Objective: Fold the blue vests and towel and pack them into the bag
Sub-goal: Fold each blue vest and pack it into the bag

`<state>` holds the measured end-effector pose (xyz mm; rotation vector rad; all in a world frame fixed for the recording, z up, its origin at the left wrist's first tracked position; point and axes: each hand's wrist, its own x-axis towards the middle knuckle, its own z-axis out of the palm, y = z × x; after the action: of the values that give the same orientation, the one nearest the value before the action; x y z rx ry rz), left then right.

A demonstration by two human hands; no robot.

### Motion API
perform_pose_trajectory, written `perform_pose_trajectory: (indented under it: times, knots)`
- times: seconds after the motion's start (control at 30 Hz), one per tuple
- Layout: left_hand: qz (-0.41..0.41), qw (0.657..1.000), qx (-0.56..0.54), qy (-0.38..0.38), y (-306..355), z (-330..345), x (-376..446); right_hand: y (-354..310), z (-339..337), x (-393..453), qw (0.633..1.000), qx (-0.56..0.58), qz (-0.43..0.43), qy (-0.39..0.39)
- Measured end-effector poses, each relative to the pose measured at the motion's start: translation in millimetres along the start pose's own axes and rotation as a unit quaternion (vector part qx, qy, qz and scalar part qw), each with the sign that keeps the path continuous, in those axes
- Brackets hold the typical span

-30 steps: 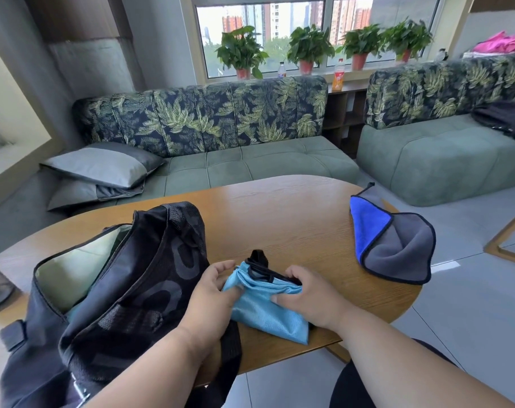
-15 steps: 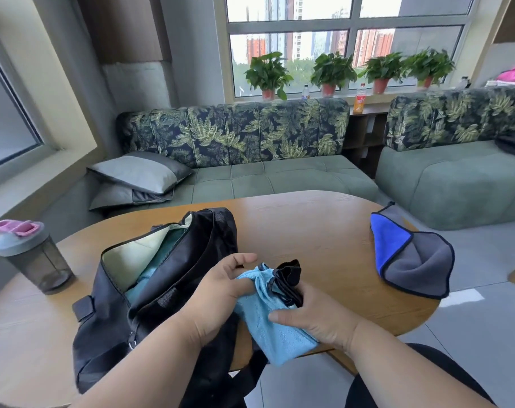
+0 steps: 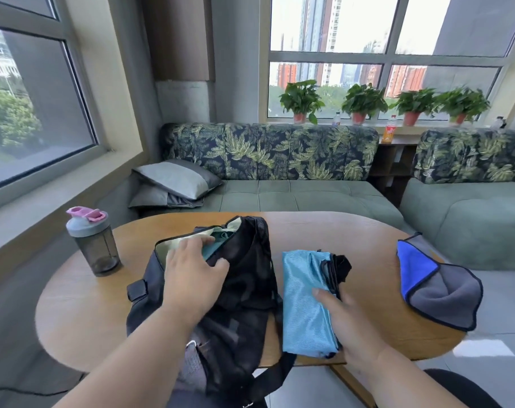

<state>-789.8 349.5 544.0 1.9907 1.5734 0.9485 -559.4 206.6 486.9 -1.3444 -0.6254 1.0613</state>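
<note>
A folded light-blue vest [image 3: 304, 304] with black trim is held just above the wooden table [image 3: 368, 251], right of the bag; my right hand [image 3: 343, 322] grips its right edge. The black bag [image 3: 244, 290] lies open at the table's middle, pale lining and a teal garment showing inside. My left hand [image 3: 191, 266] rests on the bag's opening, fingers on the black flap and the lining. A blue-and-grey towel [image 3: 438, 287] lies folded at the table's right edge, partly overhanging.
A grey shaker bottle [image 3: 92, 242] with a pink lid stands on the table's left side. A green leaf-print sofa [image 3: 279, 189] with grey cushions runs behind the table. Potted plants [image 3: 301, 101] and bottles line the window sill.
My left hand let go of the vest and moved left onto the bag's opening. My right hand now holds the vest alone, to the right of the bag. The camera tilted up.
</note>
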Motion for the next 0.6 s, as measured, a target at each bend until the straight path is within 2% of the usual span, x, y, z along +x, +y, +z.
perform_pose_trajectory:
  times: [0.03,0.1,0.17,0.27,0.33,0.43,0.5,0.57,0.6]
  knots:
    - [-0.023,0.998,0.04,-0.033,-3.9,-2.7,3.1,-1.6,0.1,-1.5,1.0,0.015,0.004,0.005]
    - [-0.06,0.989,0.024,-0.131,-7.4,-2.8,5.8,-6.3,-0.2,-4.6,0.999,0.049,0.014,0.013]
    - [-0.018,0.979,0.01,-0.202,-2.4,4.8,-1.3,-13.9,-0.8,-7.8,0.996,0.08,0.027,0.018]
    - [0.058,0.961,0.037,-0.266,14.6,22.9,-15.8,-29.2,-0.6,-13.6,0.991,0.125,0.038,0.023]
    - [0.078,0.951,0.057,-0.295,21.2,31.0,-21.3,-39.5,1.7,-18.3,0.987,0.153,0.035,0.022]
    - [0.033,0.956,-0.025,-0.29,21.3,23.2,-11.8,-51.4,8.2,-24.7,0.982,0.182,0.04,0.012]
    - [0.002,0.964,-0.099,-0.248,17.3,7.2,3.5,-57.0,14.3,-27.6,0.982,0.186,0.044,0.0]
    - [0.001,0.978,-0.086,-0.189,4.1,-7.0,26.6,-61.5,22.9,-29.4,0.98,0.191,0.051,-0.01]
    - [0.01,0.986,-0.041,-0.16,-5.8,-11.7,40.3,-63.5,28.5,-29.9,0.979,0.193,0.056,-0.015]
